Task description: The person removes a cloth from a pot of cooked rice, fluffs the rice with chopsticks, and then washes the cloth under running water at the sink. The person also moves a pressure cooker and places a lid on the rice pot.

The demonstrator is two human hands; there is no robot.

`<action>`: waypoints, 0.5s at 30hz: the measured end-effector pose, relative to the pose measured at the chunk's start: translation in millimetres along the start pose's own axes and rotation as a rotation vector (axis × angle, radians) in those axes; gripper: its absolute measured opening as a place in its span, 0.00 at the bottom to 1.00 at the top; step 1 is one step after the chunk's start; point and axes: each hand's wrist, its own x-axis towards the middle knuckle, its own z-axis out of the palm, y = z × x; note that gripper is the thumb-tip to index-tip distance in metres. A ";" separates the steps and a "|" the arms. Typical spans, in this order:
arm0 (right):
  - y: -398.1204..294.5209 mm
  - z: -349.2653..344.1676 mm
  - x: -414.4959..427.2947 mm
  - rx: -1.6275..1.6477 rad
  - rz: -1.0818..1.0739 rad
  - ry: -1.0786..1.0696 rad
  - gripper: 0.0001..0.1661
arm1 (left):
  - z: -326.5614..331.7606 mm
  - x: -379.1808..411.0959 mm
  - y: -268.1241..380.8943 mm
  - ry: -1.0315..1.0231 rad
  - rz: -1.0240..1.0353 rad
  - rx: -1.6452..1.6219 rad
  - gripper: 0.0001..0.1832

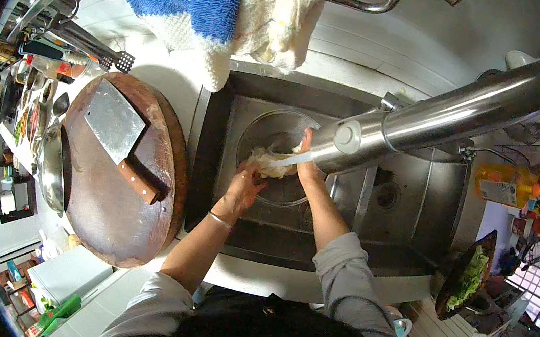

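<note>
A stream of water runs from the steel pull-out faucet (350,141) onto a pale, wet, cloth-like bundle (275,164) over the left basin of the steel sink (207,160). My left hand (246,186) is closed on the bundle's left end. My right hand (308,160) is at its right side, fingers pointing up, partly hidden behind the water and the faucet head; its grip does not show clearly. Beneath both hands, a round clear rim, seemingly of a bowl (247,127), sits in the basin.
Left of the sink, a cleaver (115,120) lies on a round wooden chopping block (110,219). A blue and white towel (194,5) and a pale cloth (280,11) hang on a rail behind. An orange soap bottle (503,185) and a basket with greens (470,277) are at the right.
</note>
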 end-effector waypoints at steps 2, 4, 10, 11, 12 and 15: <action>-9.7 3.2 -15.1 0.070 0.101 -0.017 0.19 | -13.8 10.0 -9.4 -0.060 -0.067 0.060 0.17; -26.0 11.6 -28.3 0.122 0.282 -0.122 0.15 | -19.3 32.5 -23.7 -0.127 -0.167 -0.014 0.16; -149.1 -67.1 -50.5 0.543 0.228 -0.420 0.13 | 2.1 54.9 -6.5 -0.206 -0.209 -0.319 0.19; -161.1 -75.1 -51.3 0.463 0.143 -0.394 0.14 | 3.4 52.8 -9.6 -0.230 -0.218 -0.302 0.17; -155.6 -70.4 -51.9 0.283 0.185 -0.400 0.14 | 4.7 49.3 -12.4 -0.252 -0.223 -0.286 0.16; -112.8 -28.5 -34.7 0.109 0.261 -0.124 0.14 | 26.2 46.7 -30.7 -0.017 -0.123 -0.150 0.15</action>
